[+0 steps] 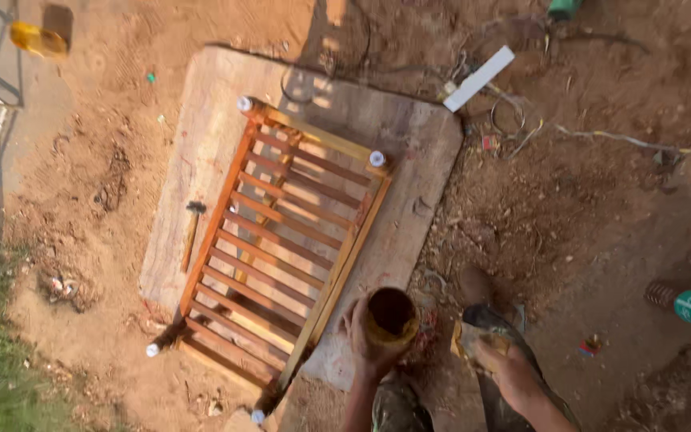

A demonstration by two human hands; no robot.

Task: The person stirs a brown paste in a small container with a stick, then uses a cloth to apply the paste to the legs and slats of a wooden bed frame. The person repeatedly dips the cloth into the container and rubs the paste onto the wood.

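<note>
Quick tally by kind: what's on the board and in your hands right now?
Slatted wooden frame on the board: 1
White leg caps: 4
Hammer: 1
Round tin in the left hand: 1
Yellowish pad or cloth in the right hand: 1
Total: 8

Slatted wooden rack (281, 256) beside bare board (409, 216)
</note>
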